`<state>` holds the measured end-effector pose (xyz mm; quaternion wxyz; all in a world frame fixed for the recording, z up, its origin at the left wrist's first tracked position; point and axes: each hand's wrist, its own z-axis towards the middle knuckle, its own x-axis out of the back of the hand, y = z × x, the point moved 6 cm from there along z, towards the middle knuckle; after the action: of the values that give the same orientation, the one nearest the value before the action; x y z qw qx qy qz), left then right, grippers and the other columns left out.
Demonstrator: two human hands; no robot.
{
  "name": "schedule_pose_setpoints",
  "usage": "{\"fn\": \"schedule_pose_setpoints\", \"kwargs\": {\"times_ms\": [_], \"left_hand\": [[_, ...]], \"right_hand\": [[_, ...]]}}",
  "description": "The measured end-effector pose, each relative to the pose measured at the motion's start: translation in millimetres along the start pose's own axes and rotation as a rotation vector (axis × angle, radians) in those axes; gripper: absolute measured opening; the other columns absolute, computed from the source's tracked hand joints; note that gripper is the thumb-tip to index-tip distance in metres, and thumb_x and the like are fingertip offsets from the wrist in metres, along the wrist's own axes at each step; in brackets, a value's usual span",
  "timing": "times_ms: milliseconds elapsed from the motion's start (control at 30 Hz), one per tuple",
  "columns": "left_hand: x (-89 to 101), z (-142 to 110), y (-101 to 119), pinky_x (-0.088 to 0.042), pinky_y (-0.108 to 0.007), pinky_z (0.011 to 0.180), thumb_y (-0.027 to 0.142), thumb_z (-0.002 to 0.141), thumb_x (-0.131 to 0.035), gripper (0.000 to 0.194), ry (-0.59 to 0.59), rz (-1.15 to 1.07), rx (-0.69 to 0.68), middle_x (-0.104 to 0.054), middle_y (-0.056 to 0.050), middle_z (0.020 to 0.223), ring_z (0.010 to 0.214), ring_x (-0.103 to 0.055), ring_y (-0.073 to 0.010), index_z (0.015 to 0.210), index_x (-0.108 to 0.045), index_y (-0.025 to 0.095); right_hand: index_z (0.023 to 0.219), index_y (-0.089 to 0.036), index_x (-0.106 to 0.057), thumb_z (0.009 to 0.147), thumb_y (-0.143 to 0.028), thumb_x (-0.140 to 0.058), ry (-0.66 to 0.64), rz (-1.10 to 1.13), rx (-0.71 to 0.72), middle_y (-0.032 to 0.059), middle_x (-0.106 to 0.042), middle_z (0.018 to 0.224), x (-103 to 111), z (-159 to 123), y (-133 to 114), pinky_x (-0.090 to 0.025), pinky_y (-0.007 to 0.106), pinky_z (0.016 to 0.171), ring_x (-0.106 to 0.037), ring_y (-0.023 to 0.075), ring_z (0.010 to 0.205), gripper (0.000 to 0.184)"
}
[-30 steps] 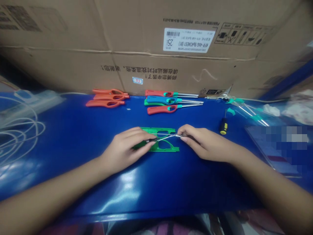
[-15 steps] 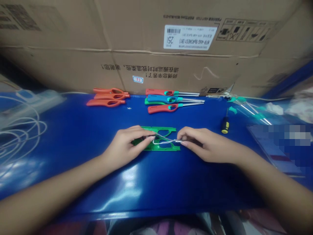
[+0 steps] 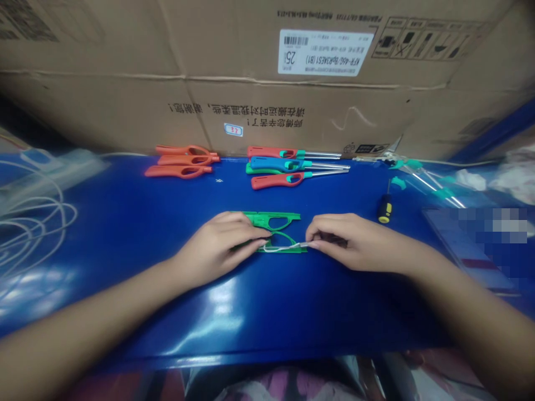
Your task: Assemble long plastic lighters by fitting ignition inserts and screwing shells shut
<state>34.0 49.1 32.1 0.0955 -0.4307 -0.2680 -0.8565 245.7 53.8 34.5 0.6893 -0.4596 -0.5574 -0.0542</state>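
Two green lighter shell halves lie open side by side on the blue table; the upper half point(image 3: 279, 222) is farther from me and the lower half point(image 3: 288, 239) is nearer. My left hand point(image 3: 223, 242) covers their left ends, its thumb and fingers pinched on the end of thin white wires point(image 3: 279, 249). Those wires run right, over the lower half, to a slim metal tube point(image 3: 304, 245). My right hand point(image 3: 355, 239) is closed on the tube just right of the shells, hiding most of it. What else sits between my left fingertips is hidden.
Orange shell pieces point(image 3: 181, 161) and several assembled lighters point(image 3: 278, 181) lie along the cardboard box point(image 3: 234, 94). A yellow-black screwdriver point(image 3: 384, 211) and metal rods with teal parts point(image 3: 430, 181) are at right. White cable point(image 3: 37, 223) coils at left.
Both hands have brought the wires and tube slightly toward me, down onto the lower green half. The wires, earlier crossing between the halves, now lie along the lower one.
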Motion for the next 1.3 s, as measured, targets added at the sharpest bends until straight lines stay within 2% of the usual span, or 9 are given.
{"fn": "schedule_pose_setpoints", "kwargs": {"times_ms": [133,433,767,933,1167,1300], "left_hand": [[-2.2,1.6,0.9,-0.055,-0.032,0.087,0.019,0.097,-0.063,0.018,-0.017,-0.053,-0.014,-0.076,-0.006,0.102,0.092,-0.069,-0.017,0.112,-0.072,0.018],[-6.9,-1.4,-6.9,-0.056,-0.026,0.084,0.018,0.095,-0.065,0.017,-0.017,-0.084,0.055,-0.071,-0.006,0.101,0.092,-0.068,-0.0148,0.11,-0.073,0.018],[-7.4,-1.6,-12.1,-0.056,-0.024,0.087,0.019,0.094,-0.067,0.016,-0.002,-0.097,0.092,-0.071,-0.006,0.103,0.093,-0.069,-0.0138,0.107,-0.075,0.016],[-6.4,-1.9,-11.3,-0.056,-0.024,0.085,0.019,0.093,-0.068,0.016,-0.002,-0.083,0.101,-0.071,-0.006,0.101,0.091,-0.069,-0.0135,0.107,-0.076,0.015],[-8.2,-2.5,-9.6,-0.056,-0.024,0.083,0.019,0.094,-0.067,0.015,0.014,-0.085,0.105,-0.072,-0.006,0.098,0.089,-0.07,-0.0138,0.106,-0.076,0.016],[-9.8,-2.2,-7.1,-0.055,-0.023,0.083,0.019,0.093,-0.068,0.014,0.02,-0.099,0.103,-0.072,-0.006,0.098,0.089,-0.07,-0.0135,0.105,-0.076,0.016]], "right_hand": [[0.097,-0.022,-0.063,0.099,-0.028,-0.055,-0.025,-0.055,0.009,0.0011,-0.068,0.096,-3.6,0.1,1.3,-0.041,0.027,0.067,-0.06,0.0147,0.08,0.01],[0.096,-0.021,-0.065,0.1,-0.029,-0.055,0.024,-0.203,0.043,0.0002,-0.068,0.093,-3.4,-0.9,-0.7,-0.04,0.028,0.068,-0.062,0.0147,0.082,0.013],[0.089,-0.022,-0.066,0.094,-0.027,-0.065,0.123,-0.224,-0.064,-0.001,-0.069,0.09,-4.2,3.4,8.4,-0.04,0.028,0.068,-0.062,0.0153,0.079,0.007],[0.089,-0.02,-0.066,0.094,-0.028,-0.065,0.13,-0.271,0.005,0.0021,-0.068,0.089,-2.8,5.6,4.4,-0.043,0.031,0.074,-0.058,0.0194,0.089,0.009],[0.093,-0.02,-0.069,0.095,-0.028,-0.063,0.159,-0.044,0.013,0.0028,-0.07,0.093,-3.9,9.9,4.8,-0.045,0.032,0.084,-0.06,0.017,0.09,0.01],[0.084,-0.02,-0.071,0.092,-0.025,-0.065,0.152,0.132,-0.145,0.0019,-0.069,0.087,-9.3,14.0,12.5,-0.048,0.028,0.077,-0.061,0.0146,0.081,0.01]]}}
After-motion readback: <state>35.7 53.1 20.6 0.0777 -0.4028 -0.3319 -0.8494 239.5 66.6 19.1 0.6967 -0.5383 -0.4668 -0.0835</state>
